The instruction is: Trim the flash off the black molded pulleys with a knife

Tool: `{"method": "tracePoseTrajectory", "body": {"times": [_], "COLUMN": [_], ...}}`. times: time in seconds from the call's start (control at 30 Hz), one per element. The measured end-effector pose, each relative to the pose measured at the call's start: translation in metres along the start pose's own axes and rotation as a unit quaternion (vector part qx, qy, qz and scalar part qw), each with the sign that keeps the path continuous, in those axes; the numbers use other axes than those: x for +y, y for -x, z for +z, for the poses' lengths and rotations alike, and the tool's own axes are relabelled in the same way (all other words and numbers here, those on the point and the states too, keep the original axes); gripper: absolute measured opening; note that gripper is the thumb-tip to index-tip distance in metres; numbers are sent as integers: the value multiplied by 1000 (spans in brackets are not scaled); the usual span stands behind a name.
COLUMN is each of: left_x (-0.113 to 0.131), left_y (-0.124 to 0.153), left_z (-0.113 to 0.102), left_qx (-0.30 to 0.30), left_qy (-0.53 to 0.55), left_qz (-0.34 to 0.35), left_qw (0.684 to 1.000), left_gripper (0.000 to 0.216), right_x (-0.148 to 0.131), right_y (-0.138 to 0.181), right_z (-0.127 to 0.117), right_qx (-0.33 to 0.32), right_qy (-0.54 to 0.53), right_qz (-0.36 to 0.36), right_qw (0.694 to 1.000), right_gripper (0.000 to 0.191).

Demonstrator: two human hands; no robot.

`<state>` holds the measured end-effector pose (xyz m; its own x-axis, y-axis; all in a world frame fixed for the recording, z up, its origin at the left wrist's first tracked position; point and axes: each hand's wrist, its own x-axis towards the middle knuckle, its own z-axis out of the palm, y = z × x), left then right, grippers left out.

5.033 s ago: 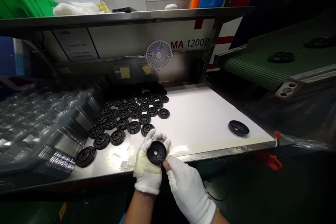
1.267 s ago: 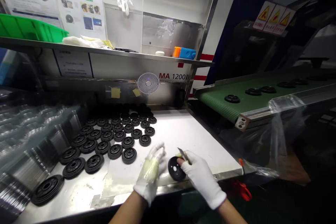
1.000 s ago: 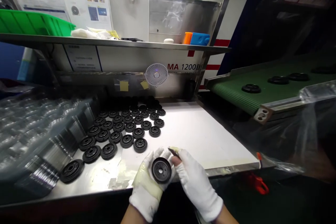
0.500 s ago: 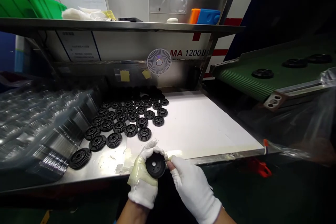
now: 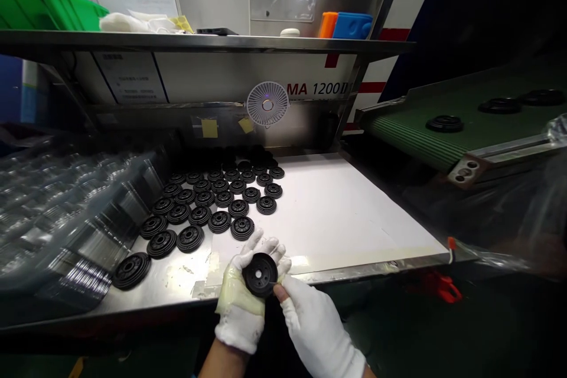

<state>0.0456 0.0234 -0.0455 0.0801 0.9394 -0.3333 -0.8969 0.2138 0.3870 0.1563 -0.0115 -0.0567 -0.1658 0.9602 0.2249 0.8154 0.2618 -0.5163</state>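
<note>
A round black plastic wheel-like part (image 5: 260, 274) with a central hole faces me, cradled in my gloved left hand (image 5: 241, 292). The left fingers stretch out behind its rim while the thumb side supports it. My gloved right hand (image 5: 310, 319), with a bare thumb tip, is pinched closed at the part's lower right rim. It grips a small thin tool (image 5: 271, 284), mostly hidden by the fingers, whose tip meets the rim. Beyond the left hand, several similar black parts (image 5: 190, 238) lie in rows on the bench.
Stacked clear plastic trays (image 5: 88, 248) fill the bench's left side. White sheeting (image 5: 345, 212) covers the right. A small fan (image 5: 267, 104) hangs below the metal shelf (image 5: 212, 42). At right, a green conveyor (image 5: 425, 147) carries black parts; a red-handled tool (image 5: 445, 288) hangs below the bench edge.
The left fingers have spread out from the rim, and the black part has tilted slightly. My right hand has shifted left and down along the rim.
</note>
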Motion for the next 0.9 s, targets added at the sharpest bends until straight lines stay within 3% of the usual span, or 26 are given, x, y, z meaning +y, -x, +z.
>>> {"method": "tracePoseTrajectory", "body": {"times": [0.07,0.2,0.5,0.67,0.8,0.9], "left_x": [2,0,-1,0,5,7], "left_y": [1,-2,-10,-5,4,3], "left_z": [-1,0,6,2,0,1], "left_qx": [-10,27,53,30,-7,14], "left_qy": [-5,27,94,58,-1,7], "left_qz": [-5,28,4,60,5,20], "left_qw": [1000,999,994,996,1000,1000], "left_gripper": [34,22,5,20,28,25], "right_x": [0,-4,-5,-10,-6,-3], "right_y": [1,5,7,7,3,4], "right_z": [0,5,12,13,4,5], "right_qx": [6,-10,11,8,-7,0], "right_qy": [-5,-8,24,17,-6,-1], "right_qz": [2,6,29,11,25,30], "right_qw": [1000,1000,999,1000,1000,1000], "right_gripper": [28,28,30,30,30,29]}}
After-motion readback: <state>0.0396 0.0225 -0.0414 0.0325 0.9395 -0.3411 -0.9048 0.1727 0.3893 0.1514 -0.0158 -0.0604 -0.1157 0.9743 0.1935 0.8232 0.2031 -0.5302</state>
